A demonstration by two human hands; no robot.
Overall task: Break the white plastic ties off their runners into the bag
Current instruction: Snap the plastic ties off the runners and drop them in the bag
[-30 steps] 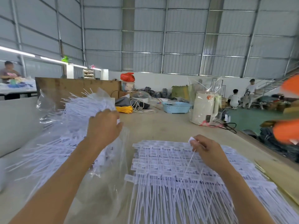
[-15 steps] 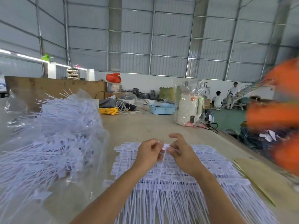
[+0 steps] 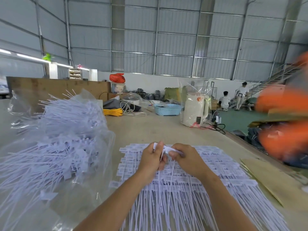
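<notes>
Nearest the camera, two bare forearms reach forward over a wide stack of white plastic ties (image 3: 183, 189) that lies flat on the surface (image 3: 150, 127), their thin tails fanning toward the viewer and their flat heads toward the far side. Above the far part of that stack the hands meet, close together. The left hand (image 3: 150, 161) has its fingers curled round one end of a runner strip (image 3: 168, 150), and the right hand (image 3: 186, 160) pinches the other end between thumb and fingers; thin tie tails hang from the strip down between the hands. Left of the stack, just beside it, a clear plastic bag (image 3: 100, 147) lies slumped and open, heaped with loose ties (image 3: 66, 130). Beyond the stack stand a white appliance (image 3: 194, 112) in clear wrap, a blue basket (image 3: 167, 109) and a coil of yellow cable (image 3: 113, 112). Right of the stack, blurred orange shapes (image 3: 283, 139) fill the edge. Far behind, two people (image 3: 233, 99) are near a staircase.
</notes>
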